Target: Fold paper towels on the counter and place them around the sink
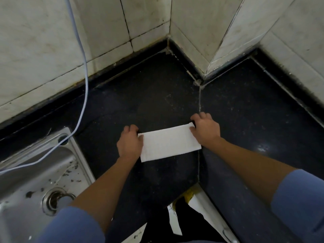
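Paper towel (pixel 171 143) sits folded on the black counter (pixel 149 95). Left hand (pixel 129 142) and right hand (pixel 205 130) each pinch an end.

The only view comes from a wide-angle camera on the person's head, looking forward and steeply down along both forearms onto the counter (pixel 157 95). It sits close: the left hand (pixel 129 142), right hand (pixel 205 128) and paper towel (pixel 170 142) fall near mid-frame. The sink (pixel 82 158) fills the lower left, the tiled wall (pixel 43 50) the top.
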Demonstrator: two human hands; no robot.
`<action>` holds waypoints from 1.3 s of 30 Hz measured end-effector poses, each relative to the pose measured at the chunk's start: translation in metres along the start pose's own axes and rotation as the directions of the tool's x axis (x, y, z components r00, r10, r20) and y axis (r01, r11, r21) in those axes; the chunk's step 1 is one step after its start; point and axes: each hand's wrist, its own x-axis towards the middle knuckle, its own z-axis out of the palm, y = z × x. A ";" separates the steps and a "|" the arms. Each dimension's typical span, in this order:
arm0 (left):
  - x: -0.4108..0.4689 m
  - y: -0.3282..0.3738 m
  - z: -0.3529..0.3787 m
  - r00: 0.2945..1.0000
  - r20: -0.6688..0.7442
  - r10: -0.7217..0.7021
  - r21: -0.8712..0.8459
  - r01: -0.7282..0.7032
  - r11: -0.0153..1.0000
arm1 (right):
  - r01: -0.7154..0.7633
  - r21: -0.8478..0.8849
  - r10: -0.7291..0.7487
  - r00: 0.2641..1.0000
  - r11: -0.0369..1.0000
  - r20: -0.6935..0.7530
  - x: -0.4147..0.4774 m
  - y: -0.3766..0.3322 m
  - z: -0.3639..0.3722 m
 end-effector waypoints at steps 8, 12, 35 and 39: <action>-0.068 -0.007 0.025 0.923 0.158 0.352 0.169 -0.376 0.911 | 0.279 0.092 -0.293 0.937 0.956 0.192 -0.061 -0.018 0.035; -0.068 -0.036 0.030 0.918 0.087 0.387 0.171 -0.397 0.902 | 0.124 0.141 -0.146 0.977 0.982 0.156 -0.069 0.027 0.033; -0.052 -0.065 -0.010 0.948 0.127 0.293 0.152 -0.311 0.938 | -0.472 0.584 0.250 0.871 0.661 0.422 -0.019 -0.054 -0.024; -0.060 -0.086 -0.019 0.961 0.128 0.245 0.131 -0.262 0.956 | -0.368 0.523 0.156 0.901 0.769 0.404 -0.024 -0.109 -0.008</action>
